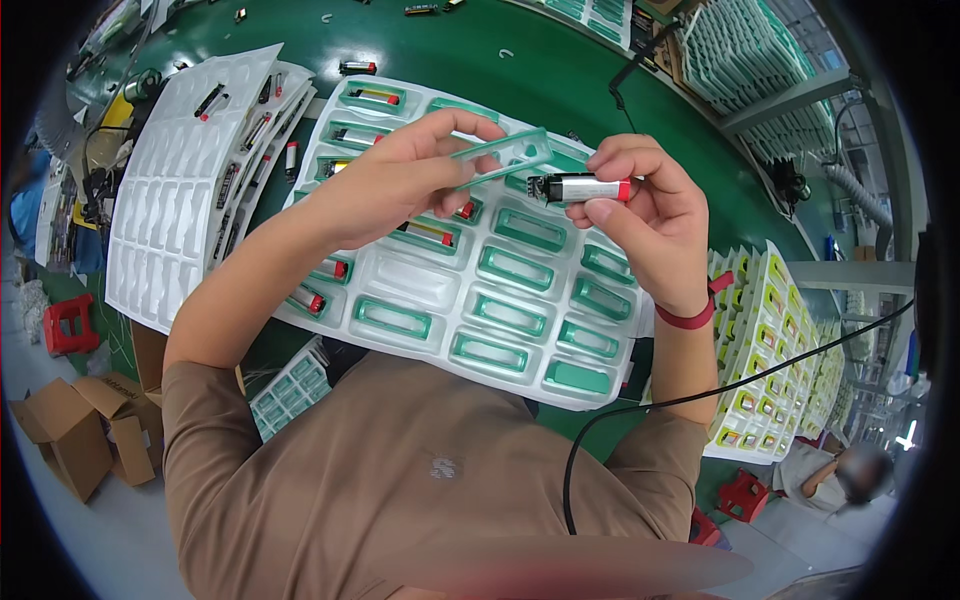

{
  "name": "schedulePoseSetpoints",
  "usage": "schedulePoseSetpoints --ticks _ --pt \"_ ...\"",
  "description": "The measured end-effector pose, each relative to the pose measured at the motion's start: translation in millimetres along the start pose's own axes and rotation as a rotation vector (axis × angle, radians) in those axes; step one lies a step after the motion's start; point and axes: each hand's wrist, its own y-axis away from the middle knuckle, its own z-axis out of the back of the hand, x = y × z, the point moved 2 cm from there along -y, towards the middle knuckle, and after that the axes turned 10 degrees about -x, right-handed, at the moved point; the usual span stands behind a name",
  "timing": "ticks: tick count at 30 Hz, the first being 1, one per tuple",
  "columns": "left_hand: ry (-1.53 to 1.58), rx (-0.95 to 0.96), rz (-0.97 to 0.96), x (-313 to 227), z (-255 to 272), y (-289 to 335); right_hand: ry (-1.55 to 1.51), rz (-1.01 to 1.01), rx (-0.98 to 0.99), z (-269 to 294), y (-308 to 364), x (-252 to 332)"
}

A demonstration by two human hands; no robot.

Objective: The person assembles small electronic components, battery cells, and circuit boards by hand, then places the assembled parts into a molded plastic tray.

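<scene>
My left hand [410,172] pinches a translucent green plastic case [512,158], held tilted above the tray. Close to its right, my right hand [650,205] grips a small silver cylindrical battery assembly [585,188] with a red end and a dark part at its left end. Both are apart from each other. Below the hands lies a white moulded tray [410,283] with rows of compartments. Green cases, such as one green case [515,267], fill many of them. Towards the left, several cases contain similar red-ended parts, including one red-ended part [428,234].
Stacked white trays [165,200] with loose parts stand at the left of the green table [440,48]. More trays [765,350] with yellow-green cases lean at the right. A black cable [790,355] crosses my right arm. Cardboard boxes [75,430] and a red stool [70,322] are at the lower left.
</scene>
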Motion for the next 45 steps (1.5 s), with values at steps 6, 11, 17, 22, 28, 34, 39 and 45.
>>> schedulePoseSetpoints --ticks 6,11,17,22,28,34,39,45 --pt "0.207 0.058 -0.048 4.6 4.4 -1.1 0.488 0.342 -0.022 -16.6 -4.4 4.6" --pt "0.26 0.065 -0.063 6.9 -1.1 -1.6 0.667 0.559 -0.084 -22.0 -6.9 -5.8" --pt "0.349 0.112 -0.053 6.5 -1.3 -1.3 0.701 0.675 -0.078 -25.2 -10.9 -10.1" --pt "0.391 0.109 -0.061 5.2 -3.1 -1.5 0.719 0.664 -0.099 -23.7 -12.1 -11.8" --pt "0.26 0.051 -0.076 10.4 -7.8 -4.9 0.928 0.928 -0.087 -25.6 -10.8 -21.1" --pt "0.128 -0.041 -0.159 18.4 -7.4 -8.1 0.927 0.933 0.011 -23.4 -10.6 -25.0" --pt "0.172 0.011 -0.12 15.6 -7.4 -9.1 0.802 0.89 -0.009 -16.1 -9.7 -29.7" --pt "0.097 -0.047 -0.117 13.0 -6.2 -1.7 0.897 0.916 -0.119 -26.4 -7.9 -16.2"
